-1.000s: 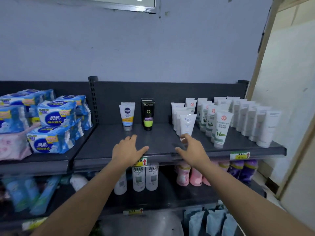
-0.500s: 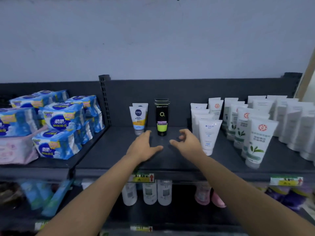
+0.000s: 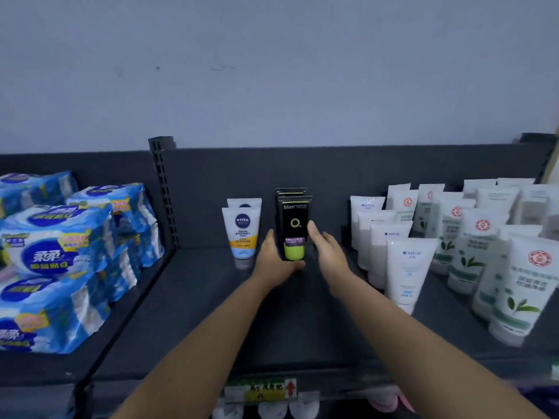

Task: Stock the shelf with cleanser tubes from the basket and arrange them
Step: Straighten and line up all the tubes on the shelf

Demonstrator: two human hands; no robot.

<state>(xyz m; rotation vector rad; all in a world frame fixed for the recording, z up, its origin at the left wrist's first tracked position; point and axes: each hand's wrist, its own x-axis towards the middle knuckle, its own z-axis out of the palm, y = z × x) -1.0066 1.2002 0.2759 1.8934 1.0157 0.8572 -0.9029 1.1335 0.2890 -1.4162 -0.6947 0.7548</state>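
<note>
A black cleanser tube [image 3: 295,225] with a lime-green cap stands upright at the back middle of the dark shelf [image 3: 211,313], with at least one more like it behind. My left hand [image 3: 272,263] holds its lower left side, thumb curled under the cap. The straight fingers of my right hand [image 3: 328,252] lie against its right side. Two white Nivea tubes [image 3: 243,234] stand just left of my left hand. The basket is out of view.
Rows of white tubes [image 3: 406,273] and green-leaf tubes [image 3: 523,294] fill the shelf's right part. Blue wrapped packs [image 3: 60,261] are stacked on the left bay beyond a slotted upright [image 3: 161,192]. A price label [image 3: 261,391] sits on the front edge.
Both hands have reached from the shelf's front edge to the back and closed in on the black tube. The view has moved closer to the shelf.
</note>
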